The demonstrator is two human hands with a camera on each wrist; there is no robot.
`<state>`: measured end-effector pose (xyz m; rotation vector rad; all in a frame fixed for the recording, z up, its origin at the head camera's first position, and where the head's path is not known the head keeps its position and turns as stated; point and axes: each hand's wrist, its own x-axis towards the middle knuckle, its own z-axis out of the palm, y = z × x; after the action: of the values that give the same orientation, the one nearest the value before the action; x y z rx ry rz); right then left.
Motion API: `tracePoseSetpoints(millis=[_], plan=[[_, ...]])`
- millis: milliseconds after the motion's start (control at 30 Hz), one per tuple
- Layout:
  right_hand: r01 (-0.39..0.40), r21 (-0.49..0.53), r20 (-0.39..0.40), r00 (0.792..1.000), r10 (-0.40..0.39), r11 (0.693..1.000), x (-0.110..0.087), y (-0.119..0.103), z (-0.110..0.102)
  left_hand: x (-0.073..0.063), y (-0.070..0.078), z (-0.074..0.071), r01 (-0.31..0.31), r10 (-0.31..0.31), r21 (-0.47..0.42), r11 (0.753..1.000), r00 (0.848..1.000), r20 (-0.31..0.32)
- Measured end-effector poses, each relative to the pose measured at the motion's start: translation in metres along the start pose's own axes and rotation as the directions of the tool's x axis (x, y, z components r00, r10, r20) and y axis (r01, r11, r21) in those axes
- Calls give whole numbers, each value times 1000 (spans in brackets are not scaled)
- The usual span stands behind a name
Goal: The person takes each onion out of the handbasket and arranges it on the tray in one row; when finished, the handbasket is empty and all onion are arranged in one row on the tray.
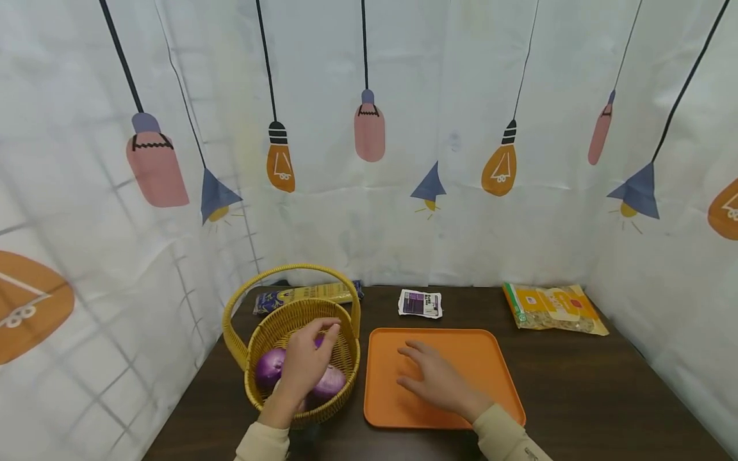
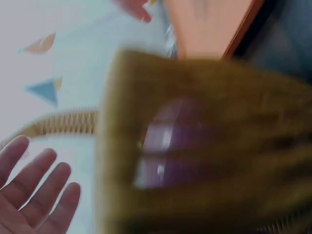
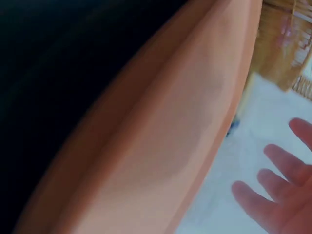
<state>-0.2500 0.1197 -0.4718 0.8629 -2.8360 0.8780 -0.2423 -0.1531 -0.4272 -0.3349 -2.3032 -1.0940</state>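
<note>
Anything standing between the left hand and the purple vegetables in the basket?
Nothing visible: the left hand hovers above the open basket, with the purple vegetables below. The handle arches beyond the hand, seemingly clear.

A blurred yellow-brown woven basket (image 2: 146,209) fills the middle and right of the picture, a shiny purple vegetable (image 2: 175,141) showing within its weave and its curved handle (image 2: 68,123) reaching out toward the left edge. At lower left, the left hand (image 2: 40,205) has its fingers extended, tips slightly apart, beside the basket and below the handle. Along the top, part of the right hand (image 2: 134,7) appears near an orange tray (image 2: 207,29), before a pale backdrop (image 2: 83,53) printed with a blue triangle (image 2: 45,90).
</note>
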Motion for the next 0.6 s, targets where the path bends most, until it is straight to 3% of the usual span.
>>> tracePoseSetpoints(millis=[100,200,267,333,467,600], plan=[[9,25,-65,998,-7,1000,9,-15,9,2,-12,-12,13,-20,-50,999,989,-149],[48,59,-133,990,-40,997,16,-28,17,2,-21,-24,-26,1,-74,997,951,-309],[84,66,-177,982,-71,994,19,-34,21,2,-24,-32,-69,21,-103,992,910,-415],[119,76,-214,972,-100,990,23,-39,25,3,-24,-40,-119,38,-127,985,858,-512],[161,107,-263,956,-128,981,28,-45,29,4,-15,-61,-199,22,-204,959,765,-644],[163,146,-285,951,-116,976,31,-50,33,2,-21,-76,-231,-64,-310,922,700,-711]])
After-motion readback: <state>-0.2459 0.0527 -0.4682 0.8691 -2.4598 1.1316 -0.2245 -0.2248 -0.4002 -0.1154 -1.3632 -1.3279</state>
